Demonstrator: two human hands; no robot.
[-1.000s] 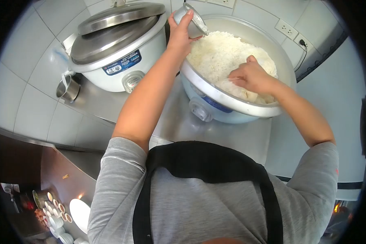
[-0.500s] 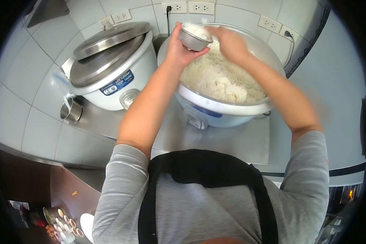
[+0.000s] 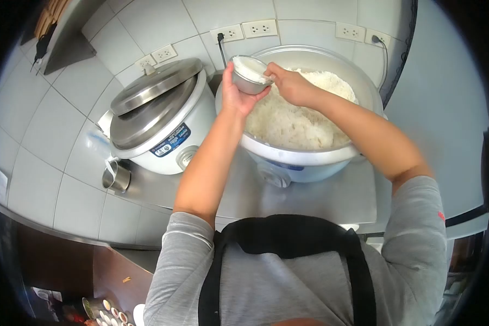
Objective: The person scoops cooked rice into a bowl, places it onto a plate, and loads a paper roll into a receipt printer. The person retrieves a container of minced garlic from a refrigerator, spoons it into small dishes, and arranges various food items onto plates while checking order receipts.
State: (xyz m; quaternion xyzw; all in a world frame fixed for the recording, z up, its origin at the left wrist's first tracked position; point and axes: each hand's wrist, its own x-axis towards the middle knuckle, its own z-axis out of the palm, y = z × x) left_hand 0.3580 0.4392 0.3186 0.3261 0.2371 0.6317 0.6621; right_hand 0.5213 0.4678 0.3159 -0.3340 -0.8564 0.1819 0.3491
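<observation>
My left hand (image 3: 240, 96) cups a small metal bowl (image 3: 248, 86) from below and its left side, tilted over the left rim of a large rice cooker. White rice (image 3: 250, 68) fills the bowl to about its rim. Curled fingers of my right hand (image 3: 292, 86) meet the bowl's right edge; whatever they grip is hidden, though the white surface beside them looks smooth. Cooked rice (image 3: 293, 122) is heaped inside the open rice cooker (image 3: 299, 157) under both hands, higher toward the back right.
A second rice cooker (image 3: 198, 111) stands left, its metal lid (image 3: 157, 87) resting askew. Beside it is a metal cup (image 3: 117, 176) with a white handle sticking out. Wall sockets (image 3: 259, 28) line the tiles behind. Small bowls (image 3: 114, 312) sit on a lower counter at bottom left.
My right hand, blurred before and above the rice, has come against the bowl's right edge. The rice in the bowl looks flatter. The view has shifted, so the cookers appear lower.
</observation>
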